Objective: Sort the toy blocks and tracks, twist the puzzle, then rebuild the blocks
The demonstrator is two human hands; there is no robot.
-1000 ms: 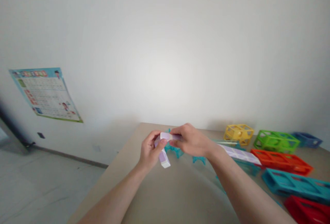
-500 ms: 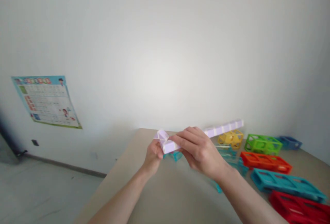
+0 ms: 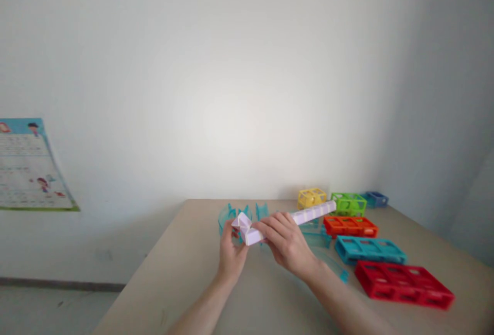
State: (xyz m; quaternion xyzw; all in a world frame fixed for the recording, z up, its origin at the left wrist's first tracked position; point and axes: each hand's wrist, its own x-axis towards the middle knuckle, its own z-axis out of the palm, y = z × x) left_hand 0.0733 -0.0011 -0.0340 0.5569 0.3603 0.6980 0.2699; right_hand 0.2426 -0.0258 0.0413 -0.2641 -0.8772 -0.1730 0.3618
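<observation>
Both my hands hold a lilac-and-white segmented twist toy (image 3: 309, 214) above a tan table (image 3: 181, 273). My left hand (image 3: 231, 253) grips its folded near end, fingers closed round it. My right hand (image 3: 287, 244) pinches the toy just to the right of that fold. The rest of the toy runs as a straight bar up and to the right, over the coloured blocks.
Translucent teal curved pieces (image 3: 231, 214) lie behind my hands. At the right stand open-frame blocks: yellow (image 3: 311, 197), green (image 3: 348, 203), dark blue (image 3: 376, 199), orange (image 3: 350, 226), teal (image 3: 369, 249) and red (image 3: 403, 282). A poster (image 3: 27, 168) hangs on the left wall.
The toy's long part has swung up from the table into a straight bar pointing right. The view has turned to the right, so the poster slid left and the blocks came nearer the middle.
</observation>
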